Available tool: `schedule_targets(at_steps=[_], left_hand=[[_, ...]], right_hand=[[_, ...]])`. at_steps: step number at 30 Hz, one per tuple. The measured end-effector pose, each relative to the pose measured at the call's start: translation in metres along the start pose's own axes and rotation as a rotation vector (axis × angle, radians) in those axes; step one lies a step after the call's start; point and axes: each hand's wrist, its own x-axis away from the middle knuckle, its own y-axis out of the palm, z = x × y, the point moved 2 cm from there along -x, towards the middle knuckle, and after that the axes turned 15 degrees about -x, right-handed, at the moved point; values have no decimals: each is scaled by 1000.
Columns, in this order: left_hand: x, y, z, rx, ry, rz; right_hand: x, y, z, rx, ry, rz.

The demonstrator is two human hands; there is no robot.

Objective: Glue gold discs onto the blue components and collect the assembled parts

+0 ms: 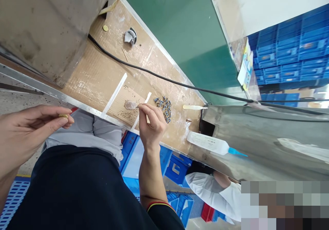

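My left hand is at the left edge, fingers pinched on a small brass-coloured part. My right hand is over the cardboard-covered bench, pinching a thin stick whose tip touches a clear blob of glue on the cardboard. Just right of that hand lies a pile of several small blue-and-metal parts.
A black cable runs across the bench. A wooden spatula and a white glue bottle with a blue nozzle lie at the right by a metal housing. A green conveyor belt runs beyond. Blue crates are stacked far right. Another person's white sleeve is below.
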Motion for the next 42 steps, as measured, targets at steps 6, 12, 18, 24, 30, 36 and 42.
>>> schedule_targets(at_steps=[6, 12, 18, 24, 30, 36, 42], left_hand=[[-4, 3, -18, -27, -35, -107], [-7, 29, -3, -21, -85, -324], [-4, 75, 27, 156, 66, -507], [-1, 93, 44, 112, 257, -500], [2, 95, 49, 154, 303, -455], [1, 94, 49, 135, 298, -417], [-2, 96, 42, 183, 167, -498]], right_hand=[[0, 0, -3, -11, -28, -8], [0, -3, -3, -67, -55, 85], [12, -2, -27, -388, 127, 261], [26, 10, -58, -532, 101, 221], [30, 17, -58, -609, 103, 222], [34, 24, -50, -1042, 535, 297], [29, 29, -42, -1569, 1084, 390]])
